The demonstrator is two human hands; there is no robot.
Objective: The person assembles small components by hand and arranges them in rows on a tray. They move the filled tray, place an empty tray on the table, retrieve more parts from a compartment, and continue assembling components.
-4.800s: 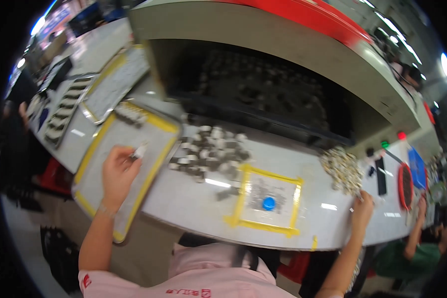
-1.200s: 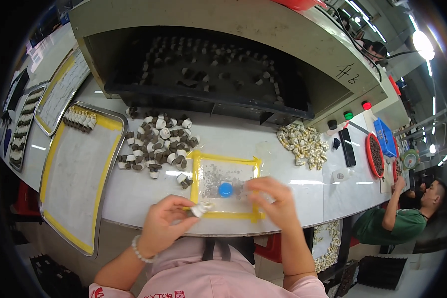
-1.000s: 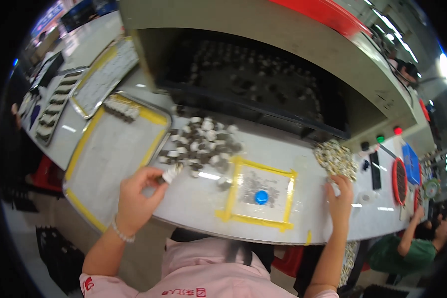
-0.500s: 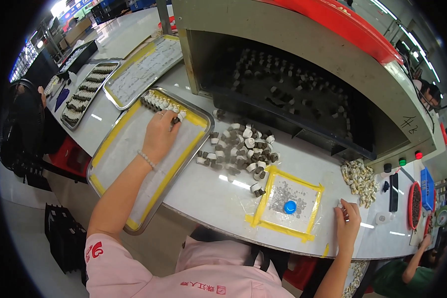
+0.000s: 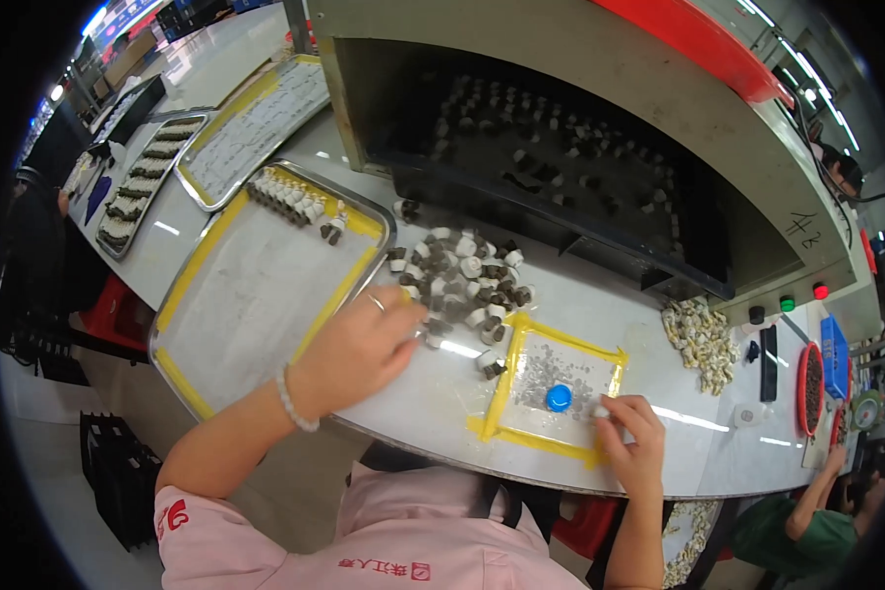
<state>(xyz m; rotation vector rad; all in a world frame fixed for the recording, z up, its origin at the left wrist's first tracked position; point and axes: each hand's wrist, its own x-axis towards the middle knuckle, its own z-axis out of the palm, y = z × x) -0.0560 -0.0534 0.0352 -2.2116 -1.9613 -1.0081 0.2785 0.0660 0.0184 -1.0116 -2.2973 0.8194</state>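
My left hand point(image 5: 359, 344) hovers at the near-left side of a loose pile of small white-and-dark capped pieces point(image 5: 472, 265); thumb and fingers are apart, and nothing shows between them. Beside it lies a metal tray point(image 5: 388, 231) lined with white paper and edged in yellow tape. A row of the same pieces point(image 5: 290, 197) stands along the tray's far end. With closed fingertips my right hand point(image 5: 637, 442) pinches a small white piece point(image 5: 601, 411). It is at the right border of a yellow-taped square point(image 5: 506, 388) holding small clear dots and a blue cap point(image 5: 559, 397).
A large grey machine point(image 5: 560, 39) with a dark opening stands behind the pile, more pieces inside. Pale shell-like pieces point(image 5: 698, 339) are heaped at the right. Other trays point(image 5: 152, 182) lie at far left. A green-sleeved person point(image 5: 806, 526) works at lower right.
My left hand has left the row in the tray and come right and nearer, to the pile; a piece stands where it was. My right hand has moved left to the taped square.
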